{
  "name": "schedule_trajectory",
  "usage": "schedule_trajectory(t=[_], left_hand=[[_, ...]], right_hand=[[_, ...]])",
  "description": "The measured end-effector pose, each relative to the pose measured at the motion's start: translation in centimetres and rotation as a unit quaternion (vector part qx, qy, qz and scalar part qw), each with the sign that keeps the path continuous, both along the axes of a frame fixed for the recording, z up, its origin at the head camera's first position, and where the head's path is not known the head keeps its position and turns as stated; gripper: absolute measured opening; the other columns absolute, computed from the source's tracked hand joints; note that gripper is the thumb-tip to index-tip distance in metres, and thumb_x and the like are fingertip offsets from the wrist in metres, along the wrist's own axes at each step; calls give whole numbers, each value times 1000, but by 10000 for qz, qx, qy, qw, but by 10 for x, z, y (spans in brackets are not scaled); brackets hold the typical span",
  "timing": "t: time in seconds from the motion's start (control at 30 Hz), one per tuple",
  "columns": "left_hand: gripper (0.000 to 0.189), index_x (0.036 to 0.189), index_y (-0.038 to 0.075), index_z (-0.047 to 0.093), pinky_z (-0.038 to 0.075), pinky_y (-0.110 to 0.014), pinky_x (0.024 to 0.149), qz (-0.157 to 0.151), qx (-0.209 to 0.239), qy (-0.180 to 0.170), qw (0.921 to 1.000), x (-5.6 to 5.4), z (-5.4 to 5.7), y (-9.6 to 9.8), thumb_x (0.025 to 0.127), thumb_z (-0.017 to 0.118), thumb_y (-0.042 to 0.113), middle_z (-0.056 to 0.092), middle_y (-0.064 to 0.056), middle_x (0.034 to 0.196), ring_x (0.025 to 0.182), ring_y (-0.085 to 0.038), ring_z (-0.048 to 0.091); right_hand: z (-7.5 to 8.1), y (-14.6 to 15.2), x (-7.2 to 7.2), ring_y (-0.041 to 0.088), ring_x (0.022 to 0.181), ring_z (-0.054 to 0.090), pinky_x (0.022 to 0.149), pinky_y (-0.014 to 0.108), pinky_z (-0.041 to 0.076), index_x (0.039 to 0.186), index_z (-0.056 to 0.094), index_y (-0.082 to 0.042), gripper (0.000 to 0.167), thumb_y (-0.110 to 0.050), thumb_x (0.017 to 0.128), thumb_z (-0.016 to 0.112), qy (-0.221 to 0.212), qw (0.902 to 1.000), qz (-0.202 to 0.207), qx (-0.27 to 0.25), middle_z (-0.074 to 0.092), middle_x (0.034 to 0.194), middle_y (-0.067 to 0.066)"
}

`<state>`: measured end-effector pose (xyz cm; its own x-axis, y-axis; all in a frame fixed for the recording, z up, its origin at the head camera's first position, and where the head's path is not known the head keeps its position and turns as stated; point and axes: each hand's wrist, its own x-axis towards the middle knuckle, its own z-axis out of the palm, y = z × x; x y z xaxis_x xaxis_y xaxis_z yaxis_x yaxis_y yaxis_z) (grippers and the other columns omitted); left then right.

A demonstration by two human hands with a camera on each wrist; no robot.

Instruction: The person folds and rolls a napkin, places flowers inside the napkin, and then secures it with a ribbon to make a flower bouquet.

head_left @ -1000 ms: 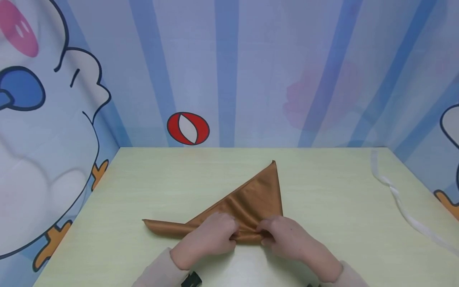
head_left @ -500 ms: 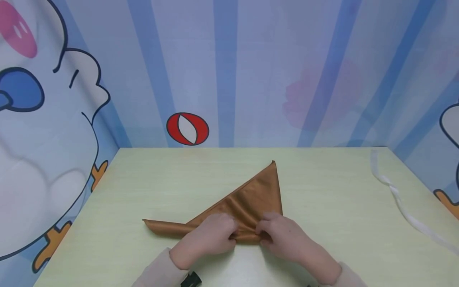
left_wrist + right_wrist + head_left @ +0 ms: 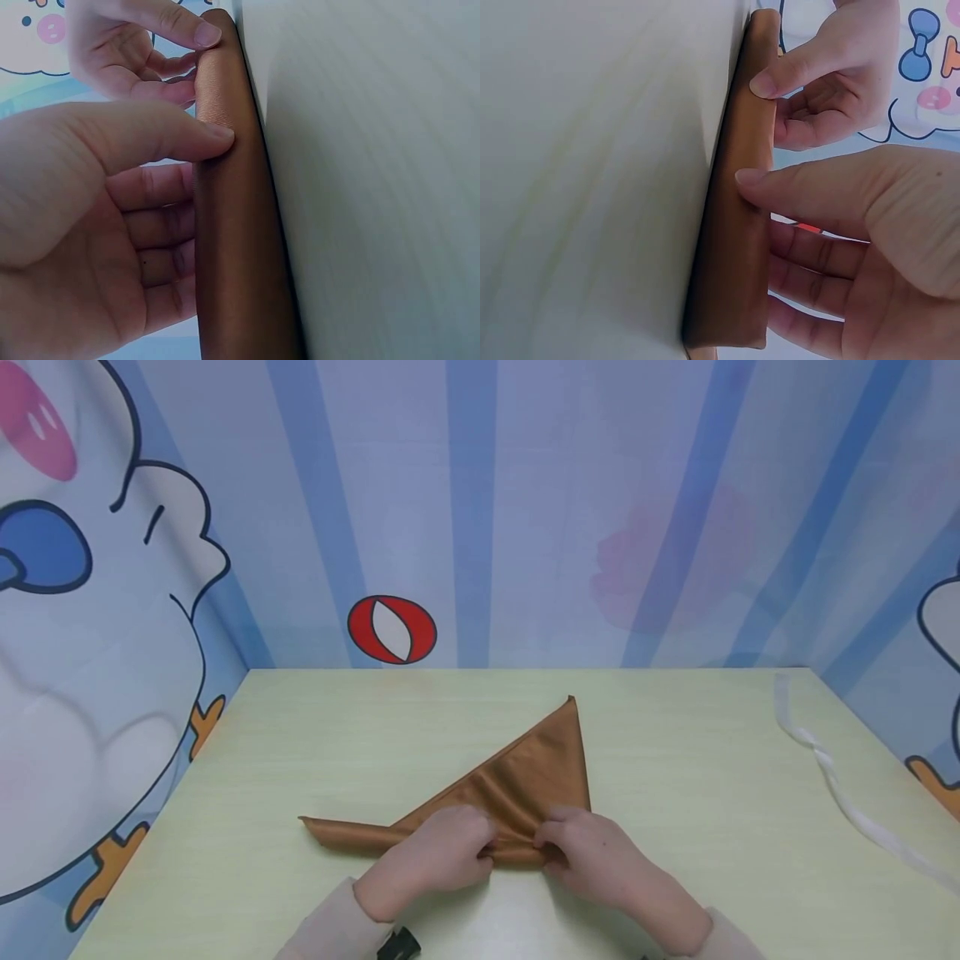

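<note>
A shiny brown satin cloth (image 3: pixel 536 768) lies on the table, its near side rolled into a flat band and its far part a triangle pointing up and right. A narrow rolled tail (image 3: pixel 345 837) sticks out to the left. My left hand (image 3: pixel 446 852) pinches the rolled edge near its middle, thumb on the near face and fingers behind. Just to the right, my right hand (image 3: pixel 596 856) grips the same edge in the same way. In the left wrist view, the rolled band (image 3: pixel 232 225) shows smooth under the thumb. The right wrist view shows the band's squared end (image 3: pixel 727 330).
A twisted white ribbon (image 3: pixel 847 797) runs along the right side of the pale table (image 3: pixel 697 760). Behind the table stands a blue striped backdrop (image 3: pixel 540 510) with cartoon figures on its sides. A black strap piece (image 3: pixel 400 945) shows by the left sleeve.
</note>
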<state>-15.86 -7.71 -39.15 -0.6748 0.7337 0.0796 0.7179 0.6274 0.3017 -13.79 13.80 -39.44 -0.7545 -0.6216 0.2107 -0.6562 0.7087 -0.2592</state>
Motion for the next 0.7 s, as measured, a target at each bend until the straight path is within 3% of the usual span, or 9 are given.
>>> schedule_trajectory(t=[0.2, 0.37, 0.7], left_hand=[[27, 71, 14, 42, 26, -22, 49, -16, -57, 243, 9997, -1, -2, 0, 76, 67, 3, 31, 9, 59, 55, -6, 29], [25, 74, 13, 46, 27, -21, 49, -113, -47, 421, 9990, -2, -4, 1, 75, 67, 0, 36, 9, 61, 55, -6, 33], [16, 73, 12, 53, 35, -21, 54, 33, -161, 281, 9995, -1, -3, 2, 77, 65, 2, 47, 8, 64, 59, -5, 41]], right_hand=[[-6, 2, -2, 12, 70, 56, 60, 28, 48, 84, 70, -9, 20, -1, 67, 78, 308, 9995, 65, -42, 57, 78, -3], [-3, 2, 0, 12, 71, 57, 61, 28, 48, 85, 70, -9, 21, 2, 68, 77, 148, 9999, -9, 5, 58, 79, -3], [-3, -1, -2, 11, 75, 58, 66, 28, 51, 87, 71, -9, 22, 2, 69, 77, 5, 9998, -108, 136, 60, 81, -3]])
